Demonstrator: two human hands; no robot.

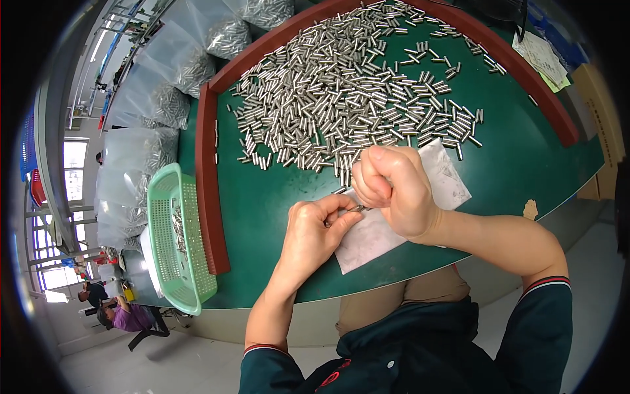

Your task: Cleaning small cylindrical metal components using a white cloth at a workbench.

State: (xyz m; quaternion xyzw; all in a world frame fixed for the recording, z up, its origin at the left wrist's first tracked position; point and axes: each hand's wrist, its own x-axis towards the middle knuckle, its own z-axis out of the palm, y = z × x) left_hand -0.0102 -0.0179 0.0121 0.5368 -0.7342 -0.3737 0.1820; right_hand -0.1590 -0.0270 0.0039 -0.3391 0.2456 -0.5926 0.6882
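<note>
- Close to the near edge of the green table (518, 171), both hands meet over a white sheet (377, 230).
- Left hand (314, 236): fingers pinch a small metal pin (354, 209) at its tip.
- Right hand (394, 190): fingers curled tight, pressed together, touching the same pin.
- A big heap of metal pins (354, 98) lies just beyond the hands, inside a red rim (209, 171).
- At the left, a green basket (174, 243) holds more pins; clear bags (164, 79) lie farther off.

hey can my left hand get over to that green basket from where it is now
Probably yes. The left hand is pinching a small metal pin, but only bare green tabletop and the low red edge strip lie before the green basket.
</note>
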